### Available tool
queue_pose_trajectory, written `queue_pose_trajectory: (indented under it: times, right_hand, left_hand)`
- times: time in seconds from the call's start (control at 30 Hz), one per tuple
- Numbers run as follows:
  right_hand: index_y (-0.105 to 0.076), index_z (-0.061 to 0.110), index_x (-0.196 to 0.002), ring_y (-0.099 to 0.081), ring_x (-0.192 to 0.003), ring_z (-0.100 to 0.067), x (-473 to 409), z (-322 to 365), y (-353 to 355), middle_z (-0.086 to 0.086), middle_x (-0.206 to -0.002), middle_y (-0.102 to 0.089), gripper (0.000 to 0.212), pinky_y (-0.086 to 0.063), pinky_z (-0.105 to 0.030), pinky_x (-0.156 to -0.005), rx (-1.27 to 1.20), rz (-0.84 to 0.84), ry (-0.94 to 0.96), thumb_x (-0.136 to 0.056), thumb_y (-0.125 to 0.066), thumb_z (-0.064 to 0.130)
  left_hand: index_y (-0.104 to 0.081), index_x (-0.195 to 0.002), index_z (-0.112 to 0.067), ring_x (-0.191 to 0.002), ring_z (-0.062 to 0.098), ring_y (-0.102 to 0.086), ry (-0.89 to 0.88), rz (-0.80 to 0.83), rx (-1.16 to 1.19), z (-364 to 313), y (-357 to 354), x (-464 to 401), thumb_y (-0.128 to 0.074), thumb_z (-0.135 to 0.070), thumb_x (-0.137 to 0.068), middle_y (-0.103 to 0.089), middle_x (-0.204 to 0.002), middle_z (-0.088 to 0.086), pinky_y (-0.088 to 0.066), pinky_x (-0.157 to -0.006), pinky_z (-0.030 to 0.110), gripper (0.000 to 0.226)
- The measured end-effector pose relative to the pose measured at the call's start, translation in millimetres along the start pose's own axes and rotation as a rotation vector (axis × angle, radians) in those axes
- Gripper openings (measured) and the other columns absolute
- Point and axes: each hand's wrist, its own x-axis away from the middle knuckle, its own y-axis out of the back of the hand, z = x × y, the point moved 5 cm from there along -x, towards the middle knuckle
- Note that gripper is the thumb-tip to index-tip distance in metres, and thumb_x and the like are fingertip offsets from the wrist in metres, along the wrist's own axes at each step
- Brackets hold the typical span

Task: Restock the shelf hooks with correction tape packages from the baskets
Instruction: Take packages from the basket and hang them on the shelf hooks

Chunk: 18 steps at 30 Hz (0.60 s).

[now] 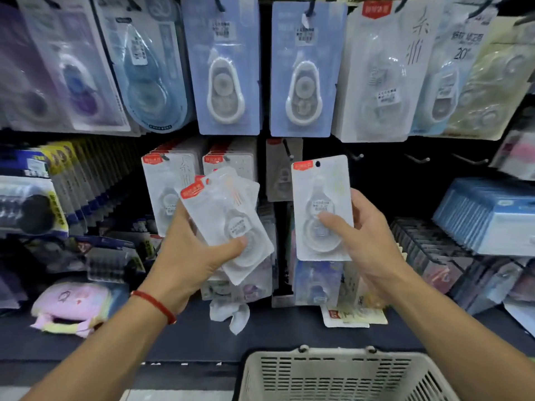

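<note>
My left hand (191, 256) grips a small fanned stack of white correction tape packages (223, 215) with red corner labels, thumb pressed on the front one. My right hand (367, 238) holds one upright white package (321, 198) of the same kind, thumb across its blister, its hang hole at the top. Behind it, bare hooks (357, 155) stick out of the dark back panel to the right. Two hooks on the left carry matching white packages (170, 180). A grey slotted basket (341, 377) stands below, at the bottom edge.
Blue and clear tape packs (228, 68) hang on the upper row. A blue box (492, 215) and racks of dark packs fill the right shelf. A pink pouch (72, 308) and loose packages (350, 314) lie on the shelf ledge.
</note>
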Motion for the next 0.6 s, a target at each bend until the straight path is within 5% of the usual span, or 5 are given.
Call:
queue_pose_trajectory:
  times: [0.1, 0.17, 0.27, 0.47, 0.6]
  right_hand:
    - [-0.069, 0.029, -0.123, -0.074, -0.107, -0.01, -9.8, 4.5, -12.3, 0.008, -0.116, -0.078, 0.032, -0.058, -0.023, -0.086, 0.02, 0.034, 0.053, -0.093, -0.078, 0.018]
    - [-0.07, 0.025, -0.122, -0.075, -0.107, -0.013, -15.3, 2.8, -19.3, 0.005, -0.116, -0.078, 0.032, -0.06, -0.025, -0.087, 0.005, 0.029, 0.045, -0.093, -0.078, 0.017]
    - [-0.07, 0.017, -0.122, -0.077, -0.103, -0.017, -18.8, -0.4, -26.1, 0.003, -0.113, -0.08, 0.032, -0.061, -0.027, -0.083, -0.034, 0.001, 0.015, -0.092, -0.078, 0.016]
    - [-0.071, 0.019, -0.12, -0.078, -0.1, -0.016, -13.2, -1.7, -27.7, 0.003, -0.111, -0.08, 0.031, -0.064, -0.031, -0.082, -0.049, -0.069, 0.008, -0.091, -0.08, 0.024]
    - [-0.055, 0.029, -0.137, -0.063, -0.11, -0.008, -7.0, -2.0, -20.3, 0.01, -0.125, -0.062, 0.05, -0.054, -0.031, -0.094, 0.447, -0.197, -0.057, -0.094, -0.074, 0.044]
  left_hand:
    - [-0.053, -0.138, -0.038, -0.12, 0.006, -0.068, -0.086, -0.038, 0.012, -6.3, 9.9, 1.9, -0.097, -0.036, -0.055, -0.07, -0.129, -0.016, -0.062, -0.084, 0.026, 0.094]
    - [-0.051, -0.137, -0.039, -0.12, 0.005, -0.068, -0.109, -0.061, 0.028, -8.1, 12.8, 2.8, -0.097, -0.032, -0.056, -0.069, -0.129, -0.017, -0.063, -0.084, 0.027, 0.094]
    - [-0.05, -0.137, -0.041, -0.12, 0.007, -0.068, -0.114, -0.076, 0.021, -8.5, 13.2, 3.7, -0.096, -0.027, -0.059, -0.069, -0.13, -0.016, -0.063, -0.088, 0.049, 0.091]
    - [-0.049, -0.141, -0.039, -0.122, 0.006, -0.067, -0.157, -0.092, 0.01, -10.7, 11.6, 5.0, -0.097, -0.03, -0.061, -0.068, -0.133, -0.017, -0.059, -0.097, 0.04, 0.094]
    - [-0.05, -0.14, -0.038, -0.12, 0.008, -0.068, -0.11, -0.08, 0.042, -9.6, 6.2, 6.2, -0.096, -0.036, -0.055, -0.069, -0.13, -0.016, -0.059, -0.098, 0.044, 0.097]
